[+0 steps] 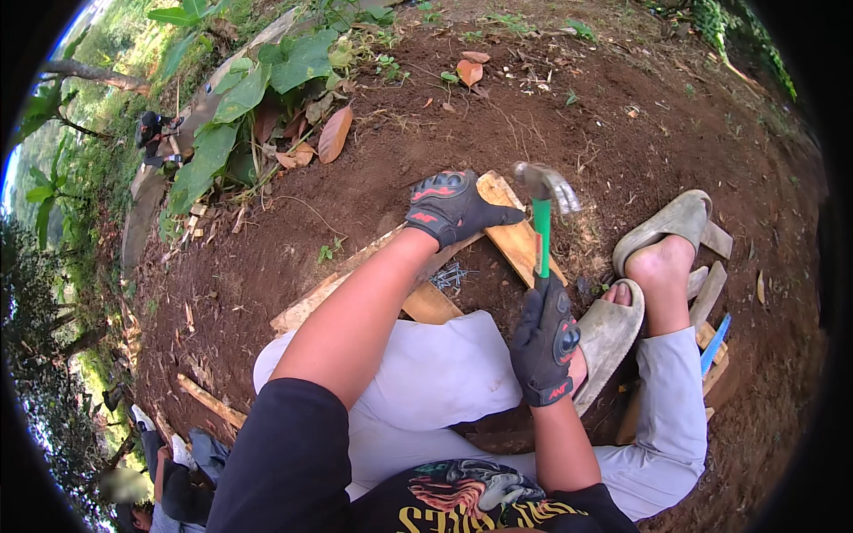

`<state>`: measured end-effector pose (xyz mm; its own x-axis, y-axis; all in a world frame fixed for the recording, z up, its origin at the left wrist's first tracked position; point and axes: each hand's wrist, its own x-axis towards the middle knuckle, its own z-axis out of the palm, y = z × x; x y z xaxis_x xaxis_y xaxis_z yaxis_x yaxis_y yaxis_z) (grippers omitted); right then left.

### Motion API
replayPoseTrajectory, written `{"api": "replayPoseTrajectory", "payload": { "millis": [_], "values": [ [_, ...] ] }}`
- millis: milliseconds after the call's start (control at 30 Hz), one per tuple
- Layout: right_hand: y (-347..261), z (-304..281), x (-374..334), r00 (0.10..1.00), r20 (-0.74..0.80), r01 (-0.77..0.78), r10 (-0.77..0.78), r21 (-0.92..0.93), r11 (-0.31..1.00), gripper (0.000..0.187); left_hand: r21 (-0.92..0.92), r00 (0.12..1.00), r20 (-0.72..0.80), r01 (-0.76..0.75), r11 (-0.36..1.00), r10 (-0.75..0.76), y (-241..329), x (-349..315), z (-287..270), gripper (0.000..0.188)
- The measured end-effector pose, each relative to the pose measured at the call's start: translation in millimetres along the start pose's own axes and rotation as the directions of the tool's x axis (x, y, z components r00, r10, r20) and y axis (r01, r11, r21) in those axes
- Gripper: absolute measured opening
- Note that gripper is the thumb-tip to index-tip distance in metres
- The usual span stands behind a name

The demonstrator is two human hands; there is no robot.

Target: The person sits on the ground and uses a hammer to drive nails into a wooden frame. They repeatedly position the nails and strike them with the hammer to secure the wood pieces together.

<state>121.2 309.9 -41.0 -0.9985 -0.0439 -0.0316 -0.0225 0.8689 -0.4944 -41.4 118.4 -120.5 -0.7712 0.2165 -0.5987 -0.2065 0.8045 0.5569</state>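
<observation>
My right hand (545, 342), in a black glove with red marks, is closed around the green handle of a claw hammer (542, 222). The hammer stands head up, its metal head just beyond the right side of a wooden board (511, 233). My left hand (449, 206), gloved alike, grips the far part of that board, its thumb lying across the top; its other fingers are partly hidden. A second, longer board (306, 304) runs from under my left forearm toward the first. On the soil between the boards lies a small heap of nails (451, 277).
My sandalled feet (609, 342) are close by on the right. Beside them lie wood offcuts (708, 293) and a blue-edged tool, perhaps a saw (713, 345). A loose stick (211, 401) is at left. Leafy plants (235, 115) border the bare soil; other people (158, 138) sit at far left and lower left.
</observation>
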Motion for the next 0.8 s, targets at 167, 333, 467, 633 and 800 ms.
{"api": "replayPoseTrajectory", "payload": {
  "millis": [167,333,467,633,800],
  "values": [
    [0.0,12.2,1.1,0.996,0.092,0.010,-0.004,-0.065,0.998,0.035,-0.030,0.998,-0.056,-0.029,0.999,0.027,-11.7,6.1,11.5,0.102],
    [4.7,-0.1,-3.4,0.998,-0.053,0.025,-0.027,-0.031,0.999,0.036,0.009,0.999,0.038,0.021,1.000,-0.022,11.6,-2.4,-5.9,0.103],
    [7.5,13.1,-2.9,1.000,-0.003,0.019,-0.019,-0.039,0.999,0.036,-0.008,0.999,-0.035,-0.039,0.999,0.038,-8.6,4.9,4.4,0.100],
    [2.3,3.4,-4.6,0.997,-0.063,0.049,-0.052,-0.047,0.998,0.037,0.045,1.000,-0.024,0.009,0.999,-0.008,8.7,-5.4,-5.9,0.099],
    [11.1,19.5,-2.1,0.992,0.124,0.015,-0.001,-0.116,0.993,0.042,0.025,1.000,-0.023,-0.020,0.999,0.021,4.8,-0.7,-2.1,0.103]
  ]
}}
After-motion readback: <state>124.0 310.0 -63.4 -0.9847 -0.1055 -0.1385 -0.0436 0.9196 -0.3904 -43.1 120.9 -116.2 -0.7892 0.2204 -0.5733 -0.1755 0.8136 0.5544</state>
